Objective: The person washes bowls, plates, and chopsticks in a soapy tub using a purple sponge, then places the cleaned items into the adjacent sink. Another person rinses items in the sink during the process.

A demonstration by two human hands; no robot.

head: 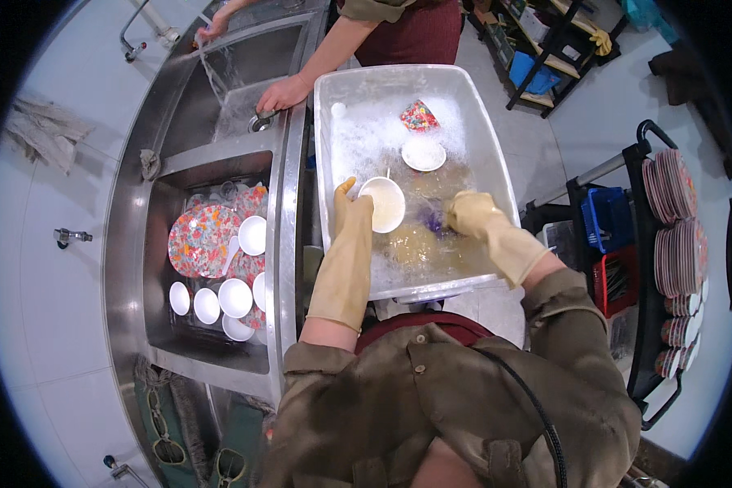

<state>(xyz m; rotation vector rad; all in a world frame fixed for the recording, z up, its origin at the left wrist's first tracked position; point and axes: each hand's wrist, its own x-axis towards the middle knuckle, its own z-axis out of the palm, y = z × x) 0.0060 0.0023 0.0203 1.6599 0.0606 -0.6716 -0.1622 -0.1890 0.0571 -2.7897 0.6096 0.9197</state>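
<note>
My left hand (352,210), in a cream rubber glove, grips the rim of a white bowl (388,206) with cloudy liquid in it. My right hand (473,213), gloved alike, is curled at the water's surface around a purple scrubbing cloth (430,218), partly hidden by splashing and blur. Both hands are over a large white plastic tub (507,183) of sudsy water. Beyond them, another white bowl (424,154) floats beside a red floral-patterned dish (419,116). Yellowish shapes lie underwater near my hands, too murky to name.
At left, a steel sink (158,244) holds floral plates (204,241), several white bowls (235,297) and a white spoon (230,255). A co-worker's hand (283,94) rests near the drain of the far basin. On the right stands a cart (640,341) with stacked plates (680,259).
</note>
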